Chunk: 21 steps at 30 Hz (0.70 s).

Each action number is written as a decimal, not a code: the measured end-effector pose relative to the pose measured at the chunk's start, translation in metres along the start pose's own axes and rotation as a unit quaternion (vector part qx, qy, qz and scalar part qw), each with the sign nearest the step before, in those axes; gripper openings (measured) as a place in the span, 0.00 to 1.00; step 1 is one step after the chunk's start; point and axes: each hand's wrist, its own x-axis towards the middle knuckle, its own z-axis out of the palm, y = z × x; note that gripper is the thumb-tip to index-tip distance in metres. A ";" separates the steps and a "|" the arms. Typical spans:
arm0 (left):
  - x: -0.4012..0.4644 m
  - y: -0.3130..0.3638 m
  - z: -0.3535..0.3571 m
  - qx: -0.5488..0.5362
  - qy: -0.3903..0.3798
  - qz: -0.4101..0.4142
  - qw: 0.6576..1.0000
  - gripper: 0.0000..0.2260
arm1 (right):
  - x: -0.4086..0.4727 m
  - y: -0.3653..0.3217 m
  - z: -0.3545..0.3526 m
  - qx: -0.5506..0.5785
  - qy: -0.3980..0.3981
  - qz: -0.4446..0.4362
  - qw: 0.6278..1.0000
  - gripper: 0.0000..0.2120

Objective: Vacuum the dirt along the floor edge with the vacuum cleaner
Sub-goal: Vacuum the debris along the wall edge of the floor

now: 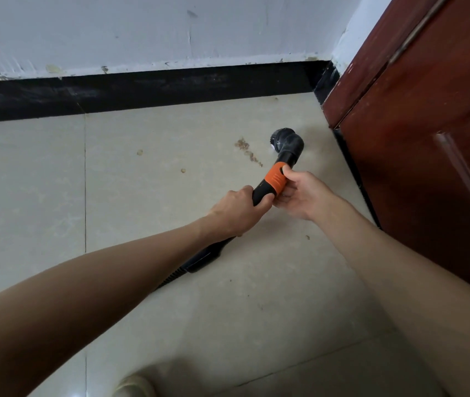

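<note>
Both arms outstretched, left hand and right hand around vacuum wand.

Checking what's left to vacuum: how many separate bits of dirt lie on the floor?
4 clear ones: a brown trail left of the nozzle, two crumbs further left, one below the right hand. Arms may hide more.

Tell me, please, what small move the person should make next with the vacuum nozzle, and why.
Probably sweep the brush nozzle a little to the left, onto the brown dirt trail. The nozzle sits just right of that trail, which is not yet picked up. The left hand grips the black tube and the right hand holds the orange collar, so both can steer it.
</note>
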 end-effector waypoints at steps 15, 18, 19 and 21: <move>-0.060 0.010 0.047 -0.105 -0.046 0.005 0.993 0.18 | -0.045 0.051 -0.055 0.087 -0.023 0.024 0.996 0.13; -0.070 0.003 0.046 -0.162 -0.044 -0.013 0.986 0.18 | -0.048 0.055 -0.043 0.074 -0.035 0.024 0.996 0.14; -0.074 0.000 0.046 -0.176 -0.043 -0.018 0.983 0.18 | -0.049 0.057 -0.039 0.069 -0.037 0.026 0.997 0.14; -0.079 -0.006 0.045 -0.183 -0.040 -0.025 0.982 0.18 | -0.049 0.061 -0.033 0.057 -0.041 0.031 0.997 0.15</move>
